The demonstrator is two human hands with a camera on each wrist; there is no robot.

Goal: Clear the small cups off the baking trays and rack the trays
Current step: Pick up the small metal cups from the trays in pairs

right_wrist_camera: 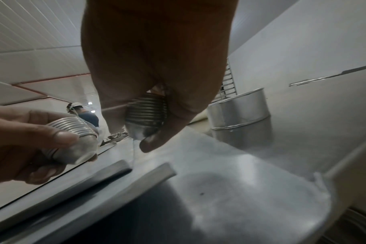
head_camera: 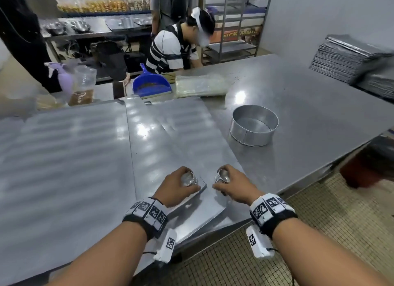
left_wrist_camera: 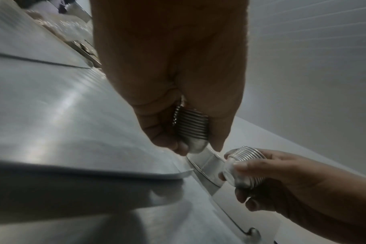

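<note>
Hands side by side at near edge of the trays [head_camera: 174,128]: left hand [head_camera: 174,188] grips one cup stack [head_camera: 189,178], right hand [head_camera: 235,186] grips another stack [head_camera: 222,176]. Trays overlap on worktop [head_camera: 309,106]; round tin [head_camera: 254,125] far right.

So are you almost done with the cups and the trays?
Partly. No loose cups show on the baking trays, so the clearing looks nearly done. The left hand grips one stack of small cups and the right hand grips another stack, not yet put down. The trays lie on the table; racking them on the far rack is left.
</note>
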